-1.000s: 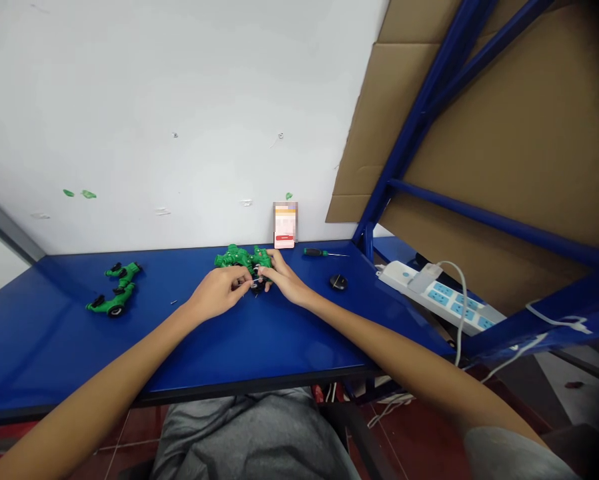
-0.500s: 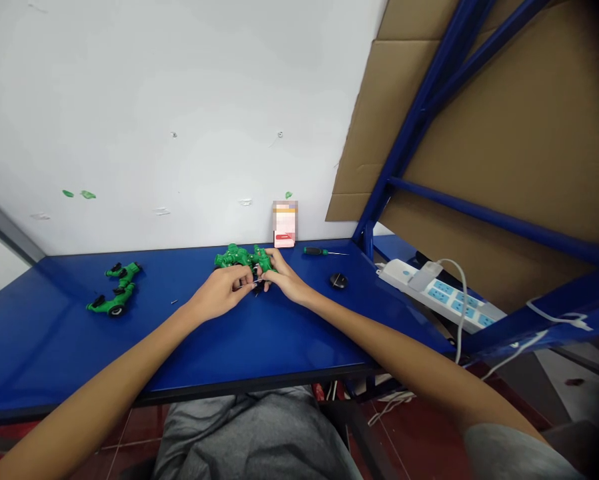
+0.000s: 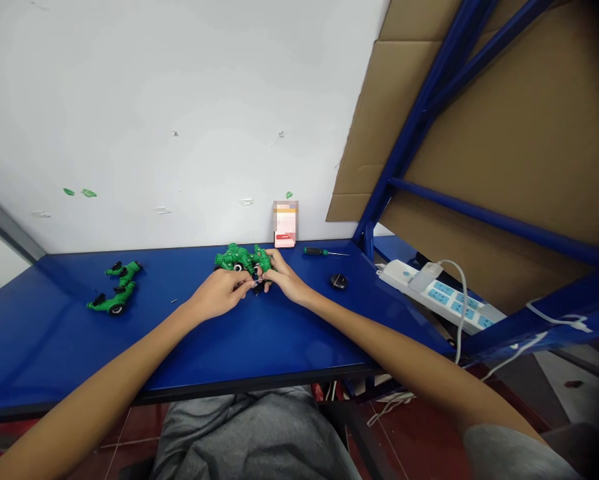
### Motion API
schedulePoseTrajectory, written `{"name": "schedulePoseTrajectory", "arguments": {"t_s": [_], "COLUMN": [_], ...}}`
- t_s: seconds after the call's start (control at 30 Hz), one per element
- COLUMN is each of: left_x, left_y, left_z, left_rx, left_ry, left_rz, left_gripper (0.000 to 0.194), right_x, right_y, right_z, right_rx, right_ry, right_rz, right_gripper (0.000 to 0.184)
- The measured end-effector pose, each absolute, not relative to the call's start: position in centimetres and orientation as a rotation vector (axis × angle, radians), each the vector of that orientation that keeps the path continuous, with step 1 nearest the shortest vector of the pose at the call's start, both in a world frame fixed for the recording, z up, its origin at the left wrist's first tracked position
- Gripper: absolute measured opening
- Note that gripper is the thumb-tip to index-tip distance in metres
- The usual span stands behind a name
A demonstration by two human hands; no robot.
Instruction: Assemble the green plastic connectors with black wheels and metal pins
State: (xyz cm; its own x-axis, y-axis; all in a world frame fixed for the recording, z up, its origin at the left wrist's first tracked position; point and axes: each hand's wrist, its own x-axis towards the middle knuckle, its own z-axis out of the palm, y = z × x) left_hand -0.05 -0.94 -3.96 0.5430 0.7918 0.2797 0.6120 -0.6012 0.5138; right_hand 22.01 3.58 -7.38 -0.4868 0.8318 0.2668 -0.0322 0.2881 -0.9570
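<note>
Green toy [image 3: 237, 255] near tabletop's [image 3: 239, 347] far edge seems unfinished: right hand [image 3: 285, 280] grips it, left hand [image 3: 222, 291] pinches thin piece [image 3: 256, 283], parts [image 3: 124, 292] lie apart.

On the right arm, a plain grey sleeve [image 3: 512, 453] is worn, ended by a curved hem; its surface is slightly blurred. Below this hem the right forearm [image 3: 379, 340] is seen bare, as is the left forearm [image 3: 144, 360], both slender in outline. The right hand [image 3: 289, 280] and the left hand [image 3: 219, 292] are likewise bare. Beneath the near edge of the bench [image 3: 239, 353], the lap is covered by grey cloth [image 3: 249, 437], mottled in tone and marked by soft creases; its garment type cannot be determined.
</note>
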Motion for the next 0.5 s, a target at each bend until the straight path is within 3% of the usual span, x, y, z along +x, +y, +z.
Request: {"name": "schedulePoseTrajectory", "arguments": {"t_s": [0.5], "left_x": [0.82], "left_y": [-1.77], "left_z": [-3.88], "left_rx": [1.831], "left_ry": [1.004], "left_rz": [0.769], "left_gripper": [0.030], "right_x": [22.31], "right_y": [3.69], "right_z": [-7.33], "right_rx": [-0.714], "right_ry": [-1.778], "right_rz": [1.240], "right_gripper": [0.044]}}
